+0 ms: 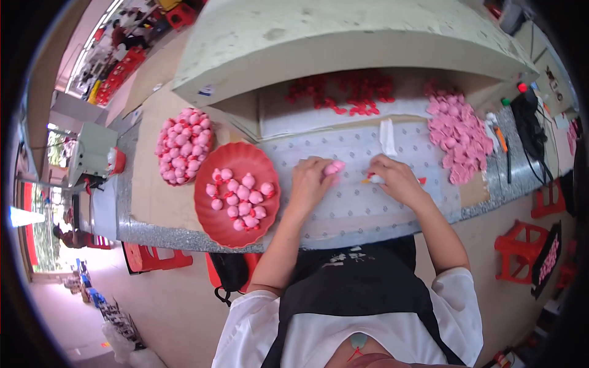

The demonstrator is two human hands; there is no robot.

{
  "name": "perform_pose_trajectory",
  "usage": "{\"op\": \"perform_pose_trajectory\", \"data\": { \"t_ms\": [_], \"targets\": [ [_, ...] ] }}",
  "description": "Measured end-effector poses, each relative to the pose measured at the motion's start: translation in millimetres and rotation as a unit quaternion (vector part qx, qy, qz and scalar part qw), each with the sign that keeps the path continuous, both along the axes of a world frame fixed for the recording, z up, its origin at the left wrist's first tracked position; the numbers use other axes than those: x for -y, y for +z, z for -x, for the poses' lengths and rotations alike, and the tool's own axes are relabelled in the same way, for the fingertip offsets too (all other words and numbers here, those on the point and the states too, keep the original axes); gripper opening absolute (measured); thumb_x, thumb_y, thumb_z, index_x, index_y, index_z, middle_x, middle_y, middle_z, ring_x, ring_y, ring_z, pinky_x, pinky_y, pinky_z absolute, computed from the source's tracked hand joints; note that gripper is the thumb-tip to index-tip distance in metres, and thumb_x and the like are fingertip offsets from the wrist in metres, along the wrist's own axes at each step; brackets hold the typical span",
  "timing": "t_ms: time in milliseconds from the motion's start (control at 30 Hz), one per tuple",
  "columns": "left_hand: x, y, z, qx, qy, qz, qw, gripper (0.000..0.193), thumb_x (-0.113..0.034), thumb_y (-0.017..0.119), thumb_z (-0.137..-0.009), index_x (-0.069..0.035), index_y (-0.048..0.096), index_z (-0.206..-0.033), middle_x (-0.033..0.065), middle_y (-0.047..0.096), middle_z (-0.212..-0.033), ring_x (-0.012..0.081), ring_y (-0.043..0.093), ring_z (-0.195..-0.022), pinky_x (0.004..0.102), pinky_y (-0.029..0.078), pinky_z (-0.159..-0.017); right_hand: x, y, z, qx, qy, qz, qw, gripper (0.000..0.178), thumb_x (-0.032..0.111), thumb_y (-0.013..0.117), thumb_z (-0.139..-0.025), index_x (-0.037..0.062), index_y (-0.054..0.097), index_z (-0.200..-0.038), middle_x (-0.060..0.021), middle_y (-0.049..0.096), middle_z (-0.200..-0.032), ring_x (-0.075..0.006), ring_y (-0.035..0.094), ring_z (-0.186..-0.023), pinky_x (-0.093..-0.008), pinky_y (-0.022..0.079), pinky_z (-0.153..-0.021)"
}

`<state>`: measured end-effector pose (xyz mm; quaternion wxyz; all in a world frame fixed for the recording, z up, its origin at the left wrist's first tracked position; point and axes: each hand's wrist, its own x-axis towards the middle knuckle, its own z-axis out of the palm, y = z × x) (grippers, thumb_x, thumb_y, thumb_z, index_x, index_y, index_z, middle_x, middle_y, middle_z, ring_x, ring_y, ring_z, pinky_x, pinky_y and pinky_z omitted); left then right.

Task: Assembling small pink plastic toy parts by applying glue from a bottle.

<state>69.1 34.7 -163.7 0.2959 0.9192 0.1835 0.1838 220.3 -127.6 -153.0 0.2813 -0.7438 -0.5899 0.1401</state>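
My left hand is closed on a small rounded pink piece, pinched between thumb and fingers above the patterned white sheet. To its right, my right hand has its fingers curled round a small white tube-like thing. A yellowish tip points from it toward the left hand, and a red bit shows at the far side of the palm. The hands are a short way apart. Left of my left forearm stands a red scalloped bowl with several round pink pieces trimmed in red.
A heaped container of pink pieces stands beyond the bowl. Red pieces lie under the pale hood. Flat pink pieces are piled at right, beside an orange-handled tool. Red stools stand on the floor.
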Motion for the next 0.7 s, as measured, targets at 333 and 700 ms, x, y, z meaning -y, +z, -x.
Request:
{"op": "perform_pose_trajectory", "data": {
  "t_ms": [333,700],
  "targets": [
    [25,4,20,0.218,0.031,0.414,0.883,0.030,-0.001,0.056,-0.074,-0.002,0.049,-0.103,0.0068,0.050,-0.098,0.0093,0.050,-0.079,0.0222,0.043,-0.062,12,-5,33,-0.276,-0.122,-0.123,0.945,0.022,-0.001,0.059,-0.066,0.0023,0.054,-0.086,-0.0034,0.050,-0.067,-0.0127,0.050,-0.064,-0.0227,0.040,-0.058],
    [35,18,26,0.267,0.039,0.700,0.661,0.024,-0.011,0.046,-0.083,-0.002,0.048,-0.105,0.0101,0.054,-0.098,0.0149,0.053,-0.089,0.0259,0.045,-0.073,-15,9,56,-0.637,-0.156,-0.192,0.730,0.024,0.007,0.057,-0.072,-0.0014,0.051,-0.094,-0.0056,0.052,-0.073,-0.0117,0.048,-0.059,-0.0236,0.039,-0.053]
  ]
}}
